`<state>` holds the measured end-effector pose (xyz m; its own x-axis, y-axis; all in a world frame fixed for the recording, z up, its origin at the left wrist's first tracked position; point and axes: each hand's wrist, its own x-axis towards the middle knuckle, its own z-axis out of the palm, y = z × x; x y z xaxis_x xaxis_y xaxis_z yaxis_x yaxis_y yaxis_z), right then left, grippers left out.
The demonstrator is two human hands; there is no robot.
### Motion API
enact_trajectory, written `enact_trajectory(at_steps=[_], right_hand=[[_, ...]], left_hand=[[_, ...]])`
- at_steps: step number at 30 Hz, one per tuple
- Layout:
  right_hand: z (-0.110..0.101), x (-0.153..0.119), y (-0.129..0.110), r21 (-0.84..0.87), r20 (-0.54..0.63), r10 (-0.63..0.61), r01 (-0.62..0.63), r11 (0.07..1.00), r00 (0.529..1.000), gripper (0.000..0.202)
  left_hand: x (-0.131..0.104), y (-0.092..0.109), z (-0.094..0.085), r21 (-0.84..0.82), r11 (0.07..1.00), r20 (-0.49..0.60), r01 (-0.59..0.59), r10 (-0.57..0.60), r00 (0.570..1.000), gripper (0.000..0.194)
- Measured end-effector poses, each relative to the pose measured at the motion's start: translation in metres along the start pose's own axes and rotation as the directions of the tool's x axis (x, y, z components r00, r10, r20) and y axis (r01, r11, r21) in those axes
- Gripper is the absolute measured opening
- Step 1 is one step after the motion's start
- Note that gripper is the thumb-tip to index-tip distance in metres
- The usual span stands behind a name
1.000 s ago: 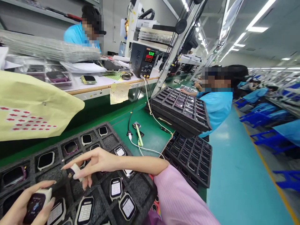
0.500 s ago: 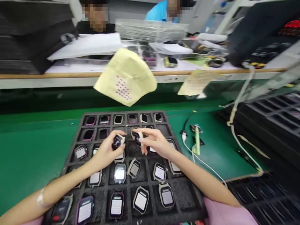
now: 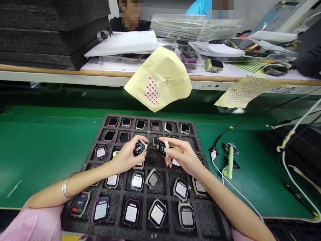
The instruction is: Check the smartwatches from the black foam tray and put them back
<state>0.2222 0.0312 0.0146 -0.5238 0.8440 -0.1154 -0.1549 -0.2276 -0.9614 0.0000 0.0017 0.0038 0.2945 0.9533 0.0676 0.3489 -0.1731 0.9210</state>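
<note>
My left hand (image 3: 129,152) pinches a watch (image 3: 139,148) by its pale case, its dark dial lit. A second watch (image 3: 162,148) is held between the thumb and fingers of my right hand (image 3: 179,152), its face turned to the left. Both hands are above a black foam tray (image 3: 156,160) divided into compartments. Many square watch cases lie in it, among them a dark-screened one (image 3: 140,125) at the back and a purple one (image 3: 131,212) at the front with a white list on its screen. My forearms hide some compartments.
Yellow paper (image 3: 160,80) hangs from the shelf edge (image 3: 110,74). Black foam blocks (image 3: 50,33) are stacked at the left of the shelf. A white cable (image 3: 233,187) and a green strip (image 3: 230,162) lie on the green table (image 3: 45,144) right of the tray. Two people are beyond the shelf.
The view has shifted, so the tray and shelf appear further right. Both watches remain in my hands, and their lit dials show more clearly.
</note>
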Motion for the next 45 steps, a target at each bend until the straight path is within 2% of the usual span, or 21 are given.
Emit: enact_trajectory(at_steps=[5,9,12,14,16,18,20,24,29,42,45], right_hand=[[-0.001,-0.002,0.000,0.021,0.035,-0.017,0.016,1.000,0.999,0.037],[-0.001,-0.002,0.000,0.023,0.065,0.017,-0.019,1.000,0.998,0.039],[-0.001,0.000,0.000,0.088,0.080,0.049,-0.056,0.995,0.996,0.041],[-0.002,0.002,0.001,0.132,0.084,0.068,-0.079,0.988,0.994,0.038],[-0.003,0.005,0.002,0.151,0.064,0.079,-0.088,0.985,0.995,0.034],[-0.004,0.006,0.004,0.145,0.033,0.074,-0.078,0.986,0.997,0.032],[-0.004,0.007,0.007,0.121,0.001,0.054,-0.054,0.991,0.999,0.032],[-0.005,0.006,0.010,0.076,-0.019,0.026,-0.025,0.997,0.999,0.037],[-0.006,0.004,0.011,0.059,0.008,0.024,-0.025,0.998,1.000,0.048],[-0.006,0.002,0.014,0.041,0.020,-0.004,0.003,0.999,1.000,0.048],[-0.003,0.001,0.012,0.049,0.036,-0.013,0.011,0.999,0.999,0.049]], left_hand=[[-0.001,0.002,0.000,-0.007,1.000,0.011,-0.011,0.011,1.000,0.030],[-0.001,0.000,0.001,-0.052,0.999,0.005,0.005,-0.005,1.000,0.029],[0.000,-0.002,0.003,-0.213,0.975,0.011,0.064,-0.063,0.998,0.039],[0.001,-0.002,0.004,-0.401,0.904,0.061,0.148,-0.135,0.989,0.048],[0.003,-0.001,0.005,-0.557,0.797,0.108,0.233,-0.209,0.972,0.049],[0.004,0.000,0.005,-0.644,0.714,0.120,0.276,-0.262,0.958,0.045],[0.005,0.000,0.005,-0.685,0.672,0.117,0.283,-0.282,0.952,0.043],[0.005,-0.002,0.006,-0.697,0.663,0.111,0.273,-0.276,0.955,0.041],[0.005,-0.002,0.008,-0.672,0.697,0.111,0.250,-0.238,0.965,0.039],[0.004,-0.007,0.008,-0.613,0.757,0.129,0.225,-0.185,0.974,0.039],[0.004,-0.010,0.009,-0.566,0.795,0.109,0.216,-0.187,0.976,0.041]])
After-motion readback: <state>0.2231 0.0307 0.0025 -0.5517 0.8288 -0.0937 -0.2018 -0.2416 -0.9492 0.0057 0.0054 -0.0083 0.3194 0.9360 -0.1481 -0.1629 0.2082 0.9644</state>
